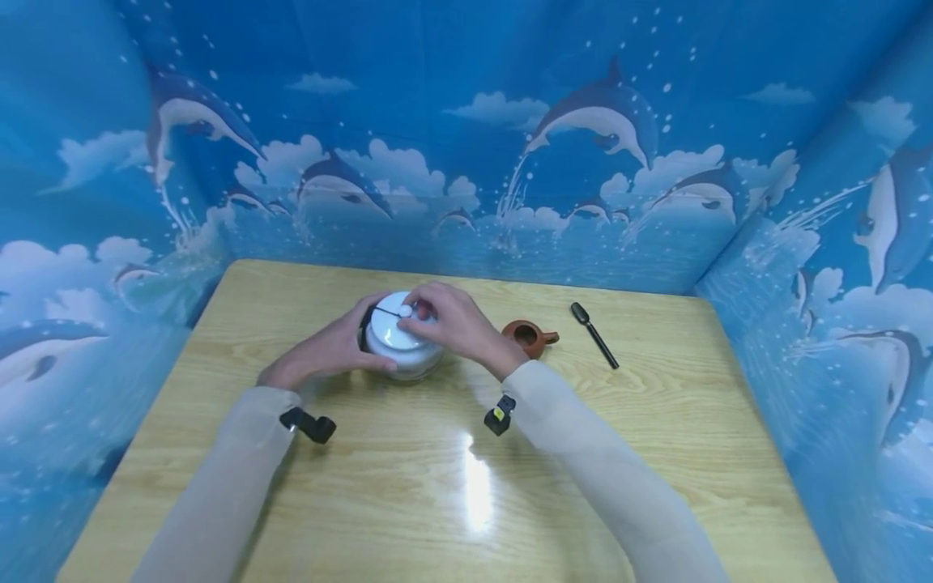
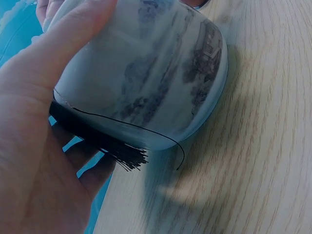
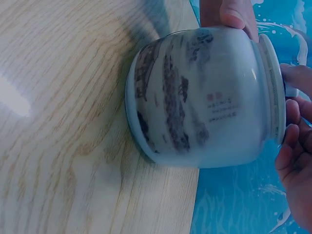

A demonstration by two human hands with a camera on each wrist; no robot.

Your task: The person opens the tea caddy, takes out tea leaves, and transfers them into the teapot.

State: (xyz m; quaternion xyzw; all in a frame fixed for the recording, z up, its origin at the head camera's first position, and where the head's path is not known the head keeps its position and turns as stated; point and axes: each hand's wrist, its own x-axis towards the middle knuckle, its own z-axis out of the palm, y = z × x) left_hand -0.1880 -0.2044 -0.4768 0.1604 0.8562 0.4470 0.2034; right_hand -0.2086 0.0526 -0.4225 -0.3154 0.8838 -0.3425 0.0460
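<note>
A white ceramic jar (image 1: 411, 364) painted with a dark landscape (image 3: 175, 102) stands on the table. My left hand (image 1: 324, 346) grips its left side, thumb toward the front. In the left wrist view a black tassel (image 2: 105, 141) with a thin cord hangs between that palm and the jar. The round white lid (image 1: 386, 325) sits on the jar's mouth, a dark cord running across it to the knob (image 1: 405, 310). Fingers and thumb of my right hand (image 1: 455, 322) pinch this knob. A small red spot shows by those fingers, too small to identify.
Just right of my right hand is a small brown clay teapot (image 1: 537, 351), its top uncovered. Farther right lies a black scoop (image 1: 596, 338) with a slim handle. Dolphin-printed blue cloth (image 1: 466, 113) hangs behind and beside the wooden table (image 1: 394, 502).
</note>
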